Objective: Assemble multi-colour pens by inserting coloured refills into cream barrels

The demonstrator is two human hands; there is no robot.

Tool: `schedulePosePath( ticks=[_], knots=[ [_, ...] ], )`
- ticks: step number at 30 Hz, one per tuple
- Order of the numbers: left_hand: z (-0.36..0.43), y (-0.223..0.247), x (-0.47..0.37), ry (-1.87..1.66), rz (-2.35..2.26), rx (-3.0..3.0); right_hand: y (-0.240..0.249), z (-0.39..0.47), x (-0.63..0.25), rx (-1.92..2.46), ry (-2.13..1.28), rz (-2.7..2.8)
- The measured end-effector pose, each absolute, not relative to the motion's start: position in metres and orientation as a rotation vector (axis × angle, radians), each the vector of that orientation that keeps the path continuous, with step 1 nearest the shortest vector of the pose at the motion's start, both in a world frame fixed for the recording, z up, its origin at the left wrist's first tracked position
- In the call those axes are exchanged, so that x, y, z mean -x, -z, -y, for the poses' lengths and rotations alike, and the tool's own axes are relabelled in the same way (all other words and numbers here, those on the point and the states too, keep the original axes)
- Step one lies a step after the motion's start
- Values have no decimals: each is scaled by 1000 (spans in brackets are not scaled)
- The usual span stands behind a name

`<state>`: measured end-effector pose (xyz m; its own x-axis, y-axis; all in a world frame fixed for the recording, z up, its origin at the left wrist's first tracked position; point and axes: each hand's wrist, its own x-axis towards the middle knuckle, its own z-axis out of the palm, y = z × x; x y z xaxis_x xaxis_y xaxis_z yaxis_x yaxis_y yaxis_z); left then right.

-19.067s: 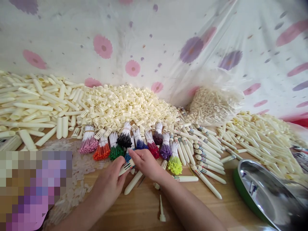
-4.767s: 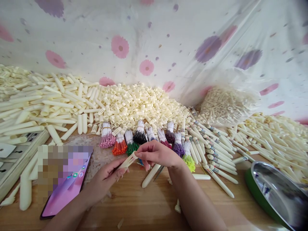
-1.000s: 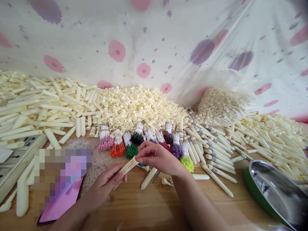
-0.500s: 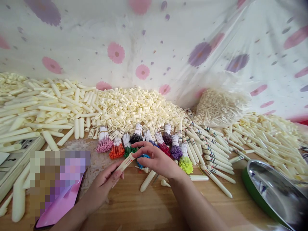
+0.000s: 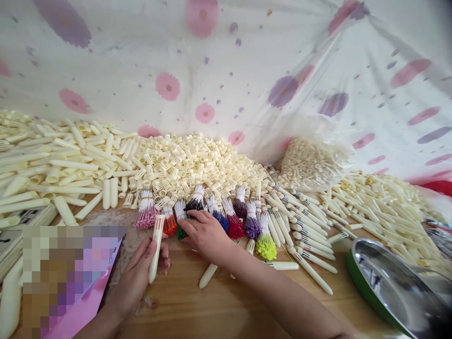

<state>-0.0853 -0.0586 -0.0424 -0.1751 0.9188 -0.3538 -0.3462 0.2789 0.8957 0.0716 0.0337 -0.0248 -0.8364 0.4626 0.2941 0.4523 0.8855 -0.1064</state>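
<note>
My left hand (image 5: 141,256) is closed around a cream multicolour pen barrel (image 5: 156,249), its slotted end pointing up with reddish marks in the slots. Farther right, my right hand (image 5: 208,233) reaches over the bundles of pen refills, fingers apart and bent down at the green-ended bundle (image 5: 181,230). Its palm hides part of the blue area. The black-ended bundle (image 5: 194,203) stands just behind those fingers, and the orange-ended bundle (image 5: 170,226) is between the two hands. Beneath my right wrist lies another pen barrel (image 5: 207,276), partly covered.
Slotted cream collars (image 5: 197,160) are heaped at the back, with plain barrels (image 5: 70,165) to their left. Pens with coloured sliders (image 5: 310,235) fan out at right, near a green-sided metal bowl (image 5: 356,268). A clear bag (image 5: 314,162) holds small parts. A pink-screened device (image 5: 81,310) lies at left.
My right hand has left the barrel's slotted end and moved to the green refills. My left hand has shifted left and turned the barrel nearly upright. The view has shifted slightly.
</note>
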Motion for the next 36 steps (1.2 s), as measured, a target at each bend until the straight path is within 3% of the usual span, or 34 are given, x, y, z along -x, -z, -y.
schedulePosePath(
  ticks=[9,16,23,29,36],
  knots=[
    [45,37,73,-1135,-1497,-687,48,-21,-70,661,-96,2517],
    [48,47,78,-1166,-1476,-803,25,-3,-87,296,-64,2389],
    [65,49,76,-938,-1249,-739,-16,-27,-120,903,-505,1486],
    [70,47,69,-817,-1114,-732,-16,-25,-123,811,-851,1271],
    [68,44,67,-813,-1014,-693,-13,-27,-123,843,-933,1201]
  ],
)
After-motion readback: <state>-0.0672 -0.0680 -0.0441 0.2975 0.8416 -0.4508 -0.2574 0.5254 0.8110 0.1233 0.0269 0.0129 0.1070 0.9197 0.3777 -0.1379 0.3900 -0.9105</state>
